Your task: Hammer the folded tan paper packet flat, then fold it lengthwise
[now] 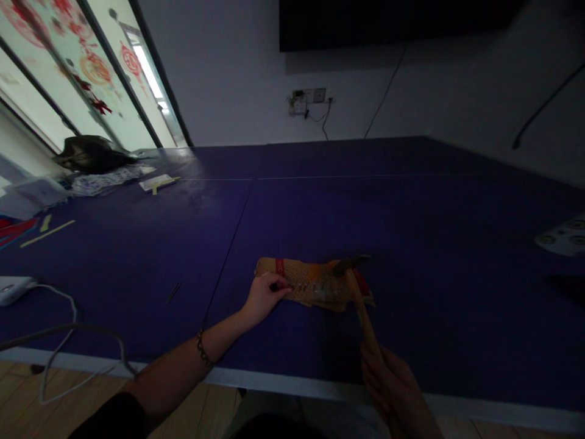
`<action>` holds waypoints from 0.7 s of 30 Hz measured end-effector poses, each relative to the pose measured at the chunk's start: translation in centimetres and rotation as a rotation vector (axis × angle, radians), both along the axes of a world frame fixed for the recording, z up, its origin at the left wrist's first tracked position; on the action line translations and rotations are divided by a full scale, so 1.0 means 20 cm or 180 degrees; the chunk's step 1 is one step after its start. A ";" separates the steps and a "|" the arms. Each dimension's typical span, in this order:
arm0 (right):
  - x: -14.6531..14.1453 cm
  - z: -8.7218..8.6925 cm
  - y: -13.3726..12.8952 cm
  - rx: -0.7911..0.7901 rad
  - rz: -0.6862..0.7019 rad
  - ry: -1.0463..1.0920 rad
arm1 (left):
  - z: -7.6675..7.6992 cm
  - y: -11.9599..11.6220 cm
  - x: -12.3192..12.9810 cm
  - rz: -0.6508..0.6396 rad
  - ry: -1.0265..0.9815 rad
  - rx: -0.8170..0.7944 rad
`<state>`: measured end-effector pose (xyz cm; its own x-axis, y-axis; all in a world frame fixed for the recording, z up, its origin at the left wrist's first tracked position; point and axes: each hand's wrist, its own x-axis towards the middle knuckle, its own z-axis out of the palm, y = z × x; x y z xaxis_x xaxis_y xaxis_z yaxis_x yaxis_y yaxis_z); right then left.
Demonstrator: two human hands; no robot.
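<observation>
Hammer [362, 311], just one, sits in my right hand [388, 378], with the fingers wrapped around its wooden handle. Its dark head is over the right part of one flat cardboard piece [315, 286], and I can't tell whether the two touch. That cardboard lies on the purple surface [411, 213] in front of me, near the edge on my side. My left hand [265, 296] rests on its left end, thumb and forefinger close together; whether they pinch anything I cannot tell. Small shiny bits show along the cardboard, too blurred for me to count, and both the hand and the hammer hide parts of it. One bracelet [203, 349] circles my left wrist. Two slim dark rods [173, 292] lie to the left, well apart from the cardboard. Further left are two yellow strips [48, 233], and one white box [16, 289] with a cable, cut off by the picture's edge. One pale metal plate [564, 238] is cut off at the right, its round holes hard to make out
</observation>
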<state>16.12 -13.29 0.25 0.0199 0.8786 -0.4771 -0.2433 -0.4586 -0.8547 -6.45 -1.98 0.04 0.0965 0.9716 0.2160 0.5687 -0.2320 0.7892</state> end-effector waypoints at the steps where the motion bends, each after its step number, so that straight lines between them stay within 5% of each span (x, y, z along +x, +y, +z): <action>1: 0.00 0.00 0.00 -0.0008 -0.0036 -0.0006 | 0.00 0.00 0.00 0.0003 -0.0021 -0.0013; 21: 0.00 -0.03 0.00 0.0101 0.0007 -0.0137 | -0.01 0.02 0.00 -0.0236 -0.0087 -0.0101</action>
<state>16.18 -13.37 -0.26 0.0378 0.8934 -0.4478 -0.2049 -0.4316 -0.8785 -6.40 -1.58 -0.08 0.1629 0.9684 0.1887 0.5289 -0.2472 0.8119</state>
